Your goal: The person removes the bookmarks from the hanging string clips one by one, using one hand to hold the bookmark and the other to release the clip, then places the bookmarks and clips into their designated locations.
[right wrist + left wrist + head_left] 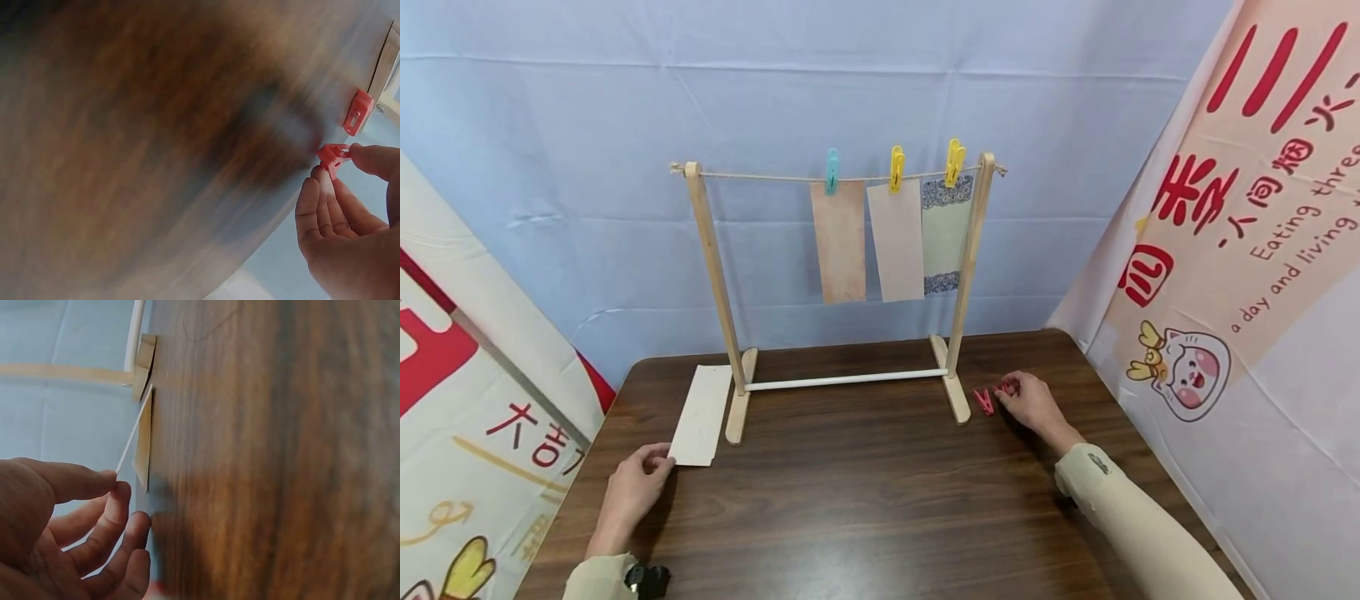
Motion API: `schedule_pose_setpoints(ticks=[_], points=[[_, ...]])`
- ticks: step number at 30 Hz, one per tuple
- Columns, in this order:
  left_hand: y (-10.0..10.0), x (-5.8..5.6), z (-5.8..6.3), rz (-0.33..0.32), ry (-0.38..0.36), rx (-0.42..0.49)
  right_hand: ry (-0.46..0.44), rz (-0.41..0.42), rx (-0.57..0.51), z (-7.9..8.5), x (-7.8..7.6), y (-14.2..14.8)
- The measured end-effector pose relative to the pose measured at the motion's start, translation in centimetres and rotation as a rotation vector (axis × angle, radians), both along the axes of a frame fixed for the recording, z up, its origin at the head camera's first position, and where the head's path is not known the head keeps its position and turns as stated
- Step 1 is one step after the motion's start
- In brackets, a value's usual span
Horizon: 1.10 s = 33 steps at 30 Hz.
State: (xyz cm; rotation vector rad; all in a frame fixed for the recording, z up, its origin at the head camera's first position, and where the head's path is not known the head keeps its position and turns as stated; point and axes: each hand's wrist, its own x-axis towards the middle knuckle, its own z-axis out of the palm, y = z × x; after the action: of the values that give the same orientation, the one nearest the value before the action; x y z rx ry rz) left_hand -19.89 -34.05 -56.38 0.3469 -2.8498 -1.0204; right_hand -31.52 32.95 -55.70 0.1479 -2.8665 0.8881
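Note:
At the left of the table, my left hand point(632, 493) pinches the near corner of a white card point(702, 414). The left wrist view shows that card point(131, 440) edge-on, tilted up off another card point(144, 440) beneath it. Over on the right, my right hand point(1033, 402) holds a red clothespin point(332, 159) between thumb and fingers, close to the tabletop. A second red clothespin point(984, 402) lies just left of it, by the rack's right foot.
A wooden rack point(717, 283) with a string stands at the back. From the string hang a tan card point(841, 246) under a blue clothespin point(832, 171), plus a plain card point(897, 242) and a patterned card point(945, 237) under yellow clothespins point(897, 168). A white rod point(846, 380) joins the feet.

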Motion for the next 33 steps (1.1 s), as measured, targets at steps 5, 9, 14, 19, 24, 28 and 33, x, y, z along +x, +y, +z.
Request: schedule_pose_setpoints(ticks=[5,9,14,19,24,28,33], points=[[0.04,-0.08,-0.15,0.003,-0.003,-0.004,-0.013,-0.008,-0.005,-0.09,0.0,0.07],[0.05,-0.2,-0.25,0.008,0.001,-0.006,-0.016,-0.014,-0.015,-0.22,-0.11,-0.01],[0.14,-0.24,-0.23,0.019,-0.019,0.001,-0.027,-0.021,-0.022,-0.37,-0.19,-0.01],[0.3,-0.22,-0.19,0.022,-0.035,-0.002,-0.01,-0.017,-0.02,-0.41,-0.16,0.0],[0.45,-0.22,-0.13,0.038,-0.043,0.0,-0.008,-0.024,-0.018,-0.37,-0.17,-0.04],[0.53,-0.25,-0.15,0.056,-0.049,0.005,0.0,-0.021,-0.017,-0.37,-0.08,-0.01],[0.53,-0.17,-0.19,0.062,-0.053,0.004,0.014,-0.02,-0.016,-0.42,-0.07,0.13]])
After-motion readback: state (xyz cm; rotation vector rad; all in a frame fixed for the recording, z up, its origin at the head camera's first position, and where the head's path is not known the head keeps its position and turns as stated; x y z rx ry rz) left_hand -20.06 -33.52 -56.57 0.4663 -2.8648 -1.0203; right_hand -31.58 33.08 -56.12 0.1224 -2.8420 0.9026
